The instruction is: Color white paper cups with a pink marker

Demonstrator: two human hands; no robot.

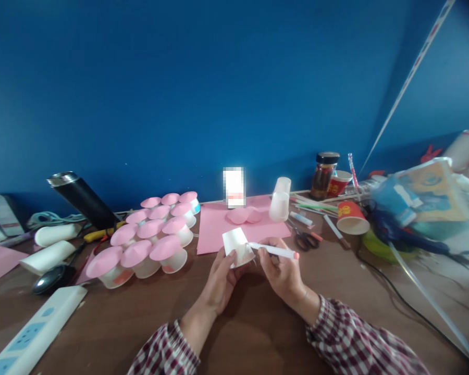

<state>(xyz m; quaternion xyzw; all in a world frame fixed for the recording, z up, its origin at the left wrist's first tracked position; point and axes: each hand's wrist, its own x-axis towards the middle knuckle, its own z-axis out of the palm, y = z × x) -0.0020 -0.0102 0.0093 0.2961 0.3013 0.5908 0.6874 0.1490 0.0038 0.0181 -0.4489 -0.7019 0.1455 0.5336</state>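
Note:
My left hand point(221, 278) holds a small white paper cup point(237, 246) upside down and tilted, fingers closed round its lower side. In my right hand point(283, 273) is a white marker point(275, 250) with an orange-red end pointing right; its tip is at the cup's side, and whether it touches I cannot tell. Behind the cup, pink paper sheets point(211, 229) lie on the table with pink paper circles point(240, 215) on top. Left of my hands stand several upturned cups with pink paper discs point(136, 252) on them.
Right of the pink sheets are stacked clear cups point(279, 205), scissors point(307, 239), a capped marker point(301, 219), a red cup point(352, 217) and a dark jar point(324, 174). On the left are a black flask point(86, 200), a power strip point(39, 325) and white rolls point(50, 255).

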